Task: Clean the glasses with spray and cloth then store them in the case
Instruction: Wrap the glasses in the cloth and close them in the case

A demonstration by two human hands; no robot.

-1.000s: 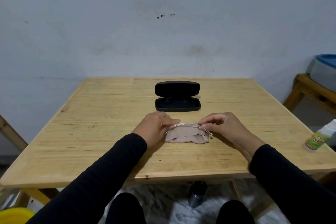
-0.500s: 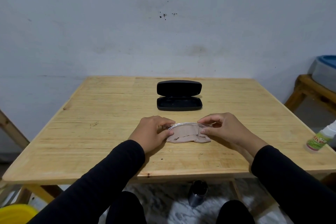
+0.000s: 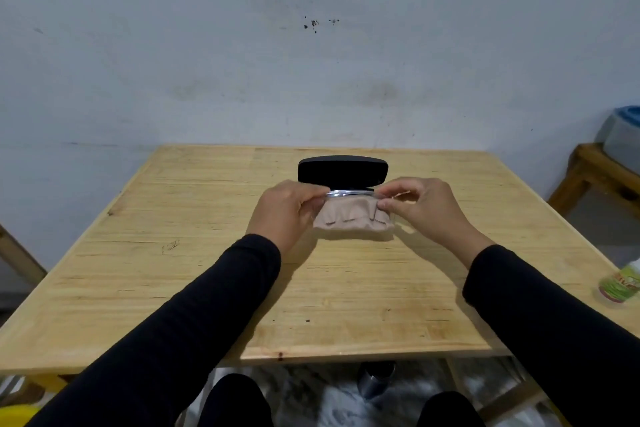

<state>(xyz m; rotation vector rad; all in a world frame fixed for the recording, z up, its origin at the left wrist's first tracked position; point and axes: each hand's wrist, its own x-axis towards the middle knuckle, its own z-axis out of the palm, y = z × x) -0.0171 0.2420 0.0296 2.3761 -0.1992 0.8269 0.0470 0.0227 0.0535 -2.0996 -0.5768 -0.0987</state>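
Pinching the glasses [image 3: 349,193] at either end, your left hand [image 3: 282,210] and right hand [image 3: 424,206] hold them with the beige cloth [image 3: 353,220] wrapped beneath, above the table's [image 3: 173,288] middle. Beside the right edge stands the spray bottle [image 3: 620,288]. Just beyond your hands, toward the far edge, the black case [image 3: 343,170] sits with its lid up.

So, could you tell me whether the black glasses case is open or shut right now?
Open. The case's lid stands upright behind the glasses, which both hands hold in front of it; its lower half is hidden.
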